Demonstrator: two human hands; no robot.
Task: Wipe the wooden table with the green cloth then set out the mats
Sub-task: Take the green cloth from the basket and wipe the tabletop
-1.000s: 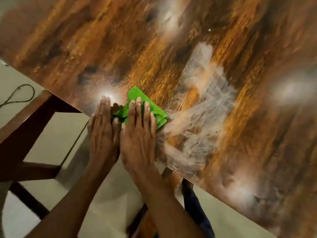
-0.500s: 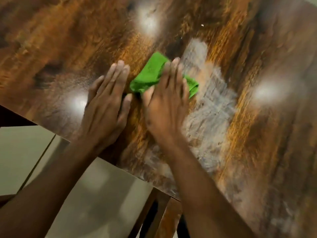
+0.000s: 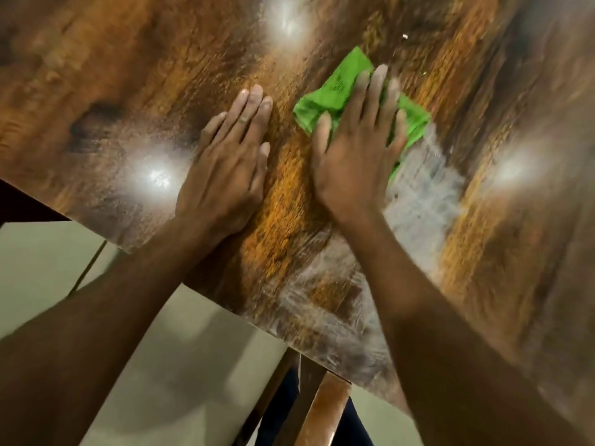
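A glossy wooden table (image 3: 128, 75) fills most of the view, with its near edge running diagonally from left to lower right. A bunched green cloth (image 3: 341, 88) lies on it right of centre. My right hand (image 3: 357, 149) presses flat on the cloth with fingers spread, covering its near half. My left hand (image 3: 228, 162) lies flat on the bare wood just left of the cloth, fingers together, not touching it. A pale wet smear (image 3: 421, 201) runs from the cloth back toward the table edge. No mats are in view.
A small white crumb (image 3: 405, 36) lies on the wood beyond the cloth. Below the table edge I see a pale tiled floor (image 3: 180, 375) and the wooden frame of a chair (image 3: 322, 410). Bright light reflections dot the tabletop.
Both hands have slid away from the near table edge toward the middle. The right hand pushed the cloth farther out and to the right, leaving a longer wet trail behind it.
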